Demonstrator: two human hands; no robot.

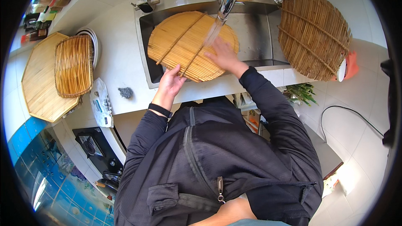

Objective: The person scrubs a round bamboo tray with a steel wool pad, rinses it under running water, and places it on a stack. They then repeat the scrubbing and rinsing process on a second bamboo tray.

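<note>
A round mat of thin reed or bamboo sticks (pixel 176 44), bound by two cords, is tilted over the stainless steel sink (pixel 254 37). My left hand (pixel 171 83) grips its near edge, thumb on top. The fingers of my right hand (pixel 226 55) lie spread flat on the mat's right part. Water runs from the chrome faucet (pixel 226 6) onto the mat just beside those fingers. A darker, rougher round stick mat (pixel 314 36) leans at the sink's right end.
A steel wool scrubber (pixel 125 93) and a plastic packet (pixel 101 103) lie on the white counter (pixel 122 47). Farther left, a rectangular woven tray (pixel 73 66) overlaps an octagonal wooden board (pixel 40 78). A second, thin faucet (pixel 146 3) stands behind the sink; jars (pixel 59 0) line the upper left.
</note>
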